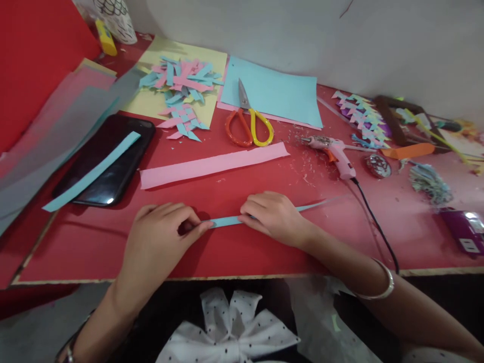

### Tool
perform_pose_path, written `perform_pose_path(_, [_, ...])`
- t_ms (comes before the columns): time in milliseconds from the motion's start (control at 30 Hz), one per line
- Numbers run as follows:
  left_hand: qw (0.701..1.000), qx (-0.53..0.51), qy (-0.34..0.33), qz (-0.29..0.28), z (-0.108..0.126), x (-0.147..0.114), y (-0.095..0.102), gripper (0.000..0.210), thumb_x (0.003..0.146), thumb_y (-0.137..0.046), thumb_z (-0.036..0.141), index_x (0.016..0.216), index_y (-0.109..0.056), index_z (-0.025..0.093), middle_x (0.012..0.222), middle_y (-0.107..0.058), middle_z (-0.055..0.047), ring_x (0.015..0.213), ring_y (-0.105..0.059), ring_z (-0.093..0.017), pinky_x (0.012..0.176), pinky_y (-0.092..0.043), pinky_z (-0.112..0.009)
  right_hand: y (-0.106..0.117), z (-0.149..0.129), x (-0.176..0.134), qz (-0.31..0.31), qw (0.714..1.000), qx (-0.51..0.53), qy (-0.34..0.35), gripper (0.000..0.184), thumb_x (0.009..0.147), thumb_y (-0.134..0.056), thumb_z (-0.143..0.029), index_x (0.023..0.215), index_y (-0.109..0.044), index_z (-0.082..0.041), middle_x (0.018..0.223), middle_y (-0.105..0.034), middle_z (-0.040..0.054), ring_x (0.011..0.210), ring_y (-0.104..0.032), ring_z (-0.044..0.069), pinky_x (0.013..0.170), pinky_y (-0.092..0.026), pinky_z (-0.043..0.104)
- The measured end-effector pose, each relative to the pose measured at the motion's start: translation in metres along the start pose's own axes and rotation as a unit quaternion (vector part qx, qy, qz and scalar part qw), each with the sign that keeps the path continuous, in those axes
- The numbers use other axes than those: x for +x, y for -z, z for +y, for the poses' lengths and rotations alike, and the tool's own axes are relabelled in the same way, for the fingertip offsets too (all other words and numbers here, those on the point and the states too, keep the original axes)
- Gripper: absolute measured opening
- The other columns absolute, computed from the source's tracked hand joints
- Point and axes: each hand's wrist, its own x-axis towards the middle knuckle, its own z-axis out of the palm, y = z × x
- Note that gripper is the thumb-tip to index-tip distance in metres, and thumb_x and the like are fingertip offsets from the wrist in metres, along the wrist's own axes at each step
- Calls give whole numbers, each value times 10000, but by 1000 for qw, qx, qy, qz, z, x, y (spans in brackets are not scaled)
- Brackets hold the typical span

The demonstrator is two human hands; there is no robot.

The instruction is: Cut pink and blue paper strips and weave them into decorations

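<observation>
A narrow light-blue paper strip (226,222) stretches between my hands, low over the red table (242,257). My left hand (162,237) pinches its left end between thumb and fingers. Farther along, my right hand (274,217) is closed on the strip, and the thin tail comes out on its far side. Beyond my hands lies a wider pink paper strip (214,165). Another blue paper strip (93,171) rests across a black phone (121,166) to the left.
Scissors (248,118) with red and yellow handles touch blue paper sheets (272,91). Folded paper pieces (181,85) are piled on yellow paper (145,98). At right are a pink glue gun (333,154) with a black cord (374,222), a woven paper piece (361,118) and a purple box (463,232).
</observation>
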Motion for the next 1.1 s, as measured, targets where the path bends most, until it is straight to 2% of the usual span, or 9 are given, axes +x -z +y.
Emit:
perform_pose_path(200, [999,41,-1,-20,0,2,2,374,792,-464,481,549,-482,197,488,-464,44,508,-452,-133,590,-279,-295,0,0,0,-10,1000,-20,4,318,898,-361,-272,682,-568,-164,620,-564,8,556,-457,116,560,-265,244])
perform_pose_path(467, [999,3,7,-32,-7,-1,5,317,803,-428,450,606,-482,208,531,-499,37,525,-455,-131,554,-283,-280,-2,-1,-1,-33,999,-19,-12,280,887,-385,-276,708,-571,-166,649,-565,11,580,-464,122,572,-261,252])
perform_pose_path(667, [998,-40,-6,-58,-15,2,9,245,804,-418,412,709,-550,229,575,-563,29,516,-482,-137,535,-332,-278,-1,-3,0,-65,997,-14,-29,255,881,-403,-287,735,-574,-166,684,-576,18,611,-479,125,595,-266,255])
perform_pose_path(833, [999,-13,-48,-22,-7,-1,6,325,854,-336,413,785,-578,207,764,-621,-30,689,-562,-181,635,-389,-309,-1,-2,3,-87,996,-15,-34,240,875,-415,-284,745,-576,-164,688,-573,20,608,-475,127,588,-260,259])
perform_pose_path(933, [998,-6,-69,-6,0,-3,1,335,867,-336,417,850,-591,201,801,-614,-39,733,-567,-184,651,-396,-305,0,-2,2,-74,997,-15,-24,233,873,-416,-278,754,-579,-162,686,-568,22,606,-466,132,590,-263,262])
perform_pose_path(1100, [996,-29,-87,1,3,-1,-4,310,879,-346,365,835,-596,186,804,-607,-36,742,-566,-169,656,-407,-288,-1,-9,0,-15,1000,-15,17,239,872,-413,-307,797,-579,-153,718,-566,37,665,-469,151,623,-271,277])
